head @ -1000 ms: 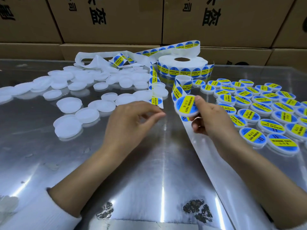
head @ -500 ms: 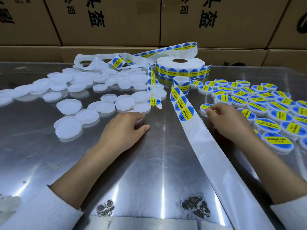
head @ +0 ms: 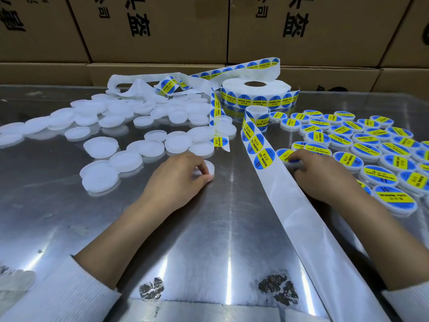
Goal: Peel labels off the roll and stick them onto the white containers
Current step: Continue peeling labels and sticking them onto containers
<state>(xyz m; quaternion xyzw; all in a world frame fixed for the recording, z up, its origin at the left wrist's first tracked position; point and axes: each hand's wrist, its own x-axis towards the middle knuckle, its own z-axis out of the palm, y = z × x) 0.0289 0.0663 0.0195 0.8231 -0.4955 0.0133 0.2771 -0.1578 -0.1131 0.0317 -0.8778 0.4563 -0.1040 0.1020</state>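
Note:
A roll of blue-and-yellow labels [head: 255, 92] stands at the back of the metal table [head: 209, 240]. Its backing strip [head: 278, 182] runs toward me with labels [head: 263, 159] on its far part. Several unlabelled white containers [head: 99, 147] lie at the left. My left hand [head: 178, 175] grips one white container [head: 209, 169] near the centre. Several labelled containers [head: 394, 198] cover the right side. My right hand [head: 322, 175] rests on a labelled container [head: 284, 154] beside the strip, fingers curled over its edge.
Cardboard boxes [head: 162, 31] with black print form a wall behind the table. Loose loops of used backing paper [head: 130, 84] lie at the back left. A second short strip of labels [head: 217, 126] hangs down between the two piles.
My right hand has lowered the freshly labelled container from the air to the table among the labelled ones. My left hand has moved forward and taken hold of a bare white container.

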